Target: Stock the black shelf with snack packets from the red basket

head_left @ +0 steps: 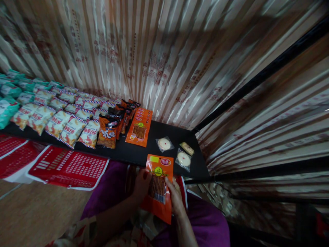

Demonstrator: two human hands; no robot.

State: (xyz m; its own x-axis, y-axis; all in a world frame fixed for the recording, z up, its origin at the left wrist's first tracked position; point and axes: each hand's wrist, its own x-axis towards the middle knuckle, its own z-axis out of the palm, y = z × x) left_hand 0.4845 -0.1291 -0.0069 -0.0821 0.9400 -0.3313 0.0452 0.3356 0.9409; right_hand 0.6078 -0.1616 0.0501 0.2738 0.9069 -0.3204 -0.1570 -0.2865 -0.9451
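Over my lap, an orange snack packet (156,185) with a clear window of brown sticks is held between both hands. My left hand (142,185) grips its left edge, the fingers partly in shadow. On the opposite edge, my right hand (175,193) pinches the packet with the thumb on the front. A similar orange packet (139,128) lies flat on the black shelf (156,130), beyond my hands. Nearer the right end are two round white wrapped cakes, one cake (165,144) behind the other cake (184,159), and a small yellowish wrapped snack (187,148).
Leftward along the shelf stand rows of orange-black bags (107,132), white snack bags (73,130) and teal bags (7,109). Red baskets (69,168) sit below its front edge. Behind hangs a striped curtain (159,61), with a black slanting bar (257,72) at right.
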